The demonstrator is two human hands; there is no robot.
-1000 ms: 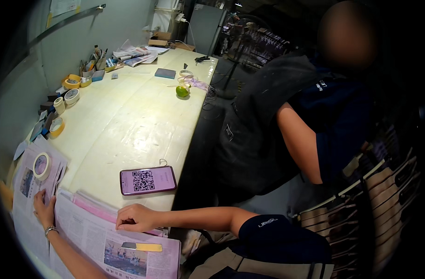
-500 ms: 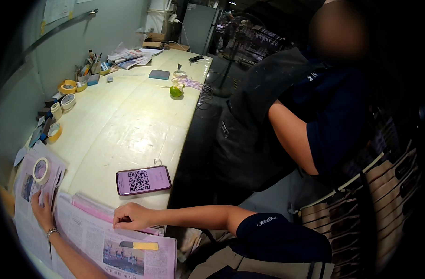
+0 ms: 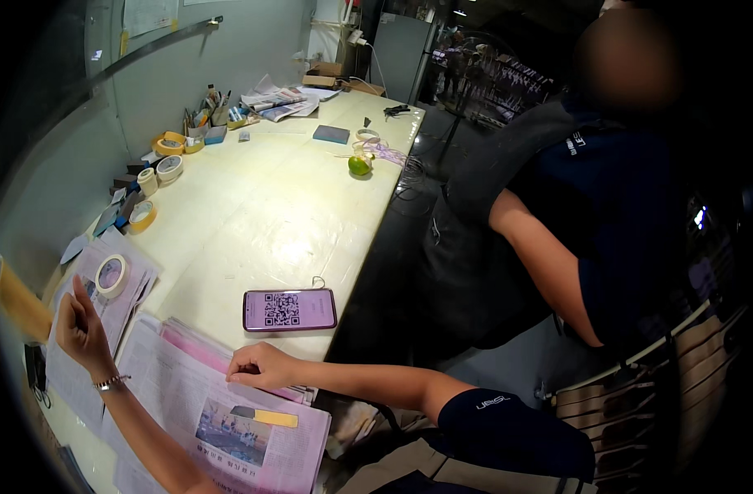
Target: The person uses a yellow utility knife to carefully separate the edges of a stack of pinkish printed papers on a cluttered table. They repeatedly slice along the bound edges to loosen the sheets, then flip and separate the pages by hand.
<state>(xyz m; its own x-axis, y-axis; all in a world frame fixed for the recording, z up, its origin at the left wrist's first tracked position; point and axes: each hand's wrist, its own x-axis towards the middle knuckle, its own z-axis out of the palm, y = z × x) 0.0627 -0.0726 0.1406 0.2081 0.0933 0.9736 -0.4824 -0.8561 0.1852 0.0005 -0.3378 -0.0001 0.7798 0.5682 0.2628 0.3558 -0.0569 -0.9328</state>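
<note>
My left hand point(image 3: 82, 329), wearing a bracelet, is lifted over a newspaper sheet point(image 3: 74, 387) at the left. Its fingers curl in and its thumb points up; nothing shows in it. Just beyond the thumb, a roll of cream masking tape point(image 3: 111, 276) lies on newspaper. My right hand point(image 3: 263, 366) rests at the far edge of a stack of newspapers point(image 3: 158, 362), fingers bent and pressed together. Whatever lies under those fingertips is hidden. On the stack's top page is a flat yellow and dark grey strip point(image 3: 269, 417). Beyond my right hand lies a phone point(image 3: 289, 311) displaying a square code.
Along the wall stand tape rolls point(image 3: 170, 170) and pen holders point(image 3: 220, 111). A green round fruit point(image 3: 359, 166), a grey-blue block point(image 3: 331, 134) and crumpled newspapers point(image 3: 278, 103) lie farther up the pale table point(image 3: 245, 206). Another person point(image 3: 549, 247) in a dark apron is at the right.
My left hand has lifted off the paper beside the masking tape, its fingers curling and thumb rising. The whole view has shifted, so things appear farther right. My right hand keeps its pose.
</note>
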